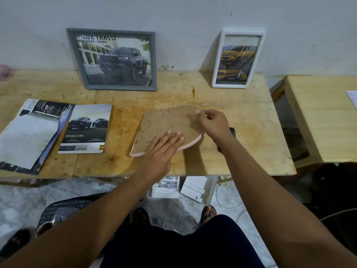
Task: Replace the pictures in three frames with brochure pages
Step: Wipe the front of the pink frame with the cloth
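Note:
A pink-rimmed frame (166, 122) with an arched top lies face down on the wooden table (241, 120), its brown backing board upward. My left hand (162, 149) presses flat on the backing near the front edge. My right hand (214, 125) pinches the frame's curved right edge. Against the wall lean a grey frame (116, 59) with a dark pickup page and a white frame (238, 59) with a yellow pickup page. Brochure pages (85, 130) lie at the table's left, beside a larger open brochure (29, 132).
A dark object (232, 130) lies partly hidden under my right wrist. A second wooden table (318, 120) stands to the right. Under the table sit white boxes (195, 188) and cables. A dark woven stool (63, 209) stands at lower left.

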